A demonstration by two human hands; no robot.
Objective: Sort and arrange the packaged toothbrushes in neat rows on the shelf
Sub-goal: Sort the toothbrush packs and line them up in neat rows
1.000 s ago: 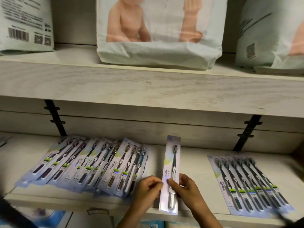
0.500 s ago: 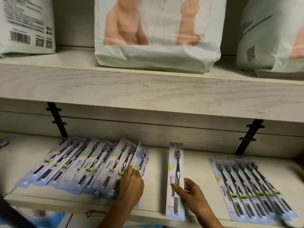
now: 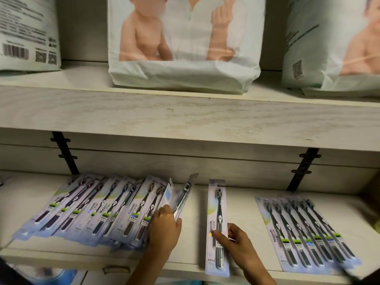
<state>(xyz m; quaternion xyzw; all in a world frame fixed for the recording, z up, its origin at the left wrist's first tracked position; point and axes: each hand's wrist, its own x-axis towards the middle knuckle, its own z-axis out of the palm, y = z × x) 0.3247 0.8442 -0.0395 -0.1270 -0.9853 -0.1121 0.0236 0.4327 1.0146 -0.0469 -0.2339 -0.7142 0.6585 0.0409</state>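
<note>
Lower shelf point(image 3: 242, 212): loose fanned pile point(image 3: 92, 210) left, neat row point(image 3: 304, 231) right, lone pack point(image 3: 218, 204) between. Left hand point(image 3: 164, 225) grips a tilted pack point(image 3: 184, 197) at the pile's right end; right hand point(image 3: 236, 241) pinches the lone pack's near half. Packs likely light, stiff and slick; take them by the card edges.

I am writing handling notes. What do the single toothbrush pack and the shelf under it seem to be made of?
Single pack: looks like glossy printed card under clear plastic blister; light glints off it. Shelf: probably laminated board with matte, pale wood-grain print; real wood cannot be ruled out.
</note>
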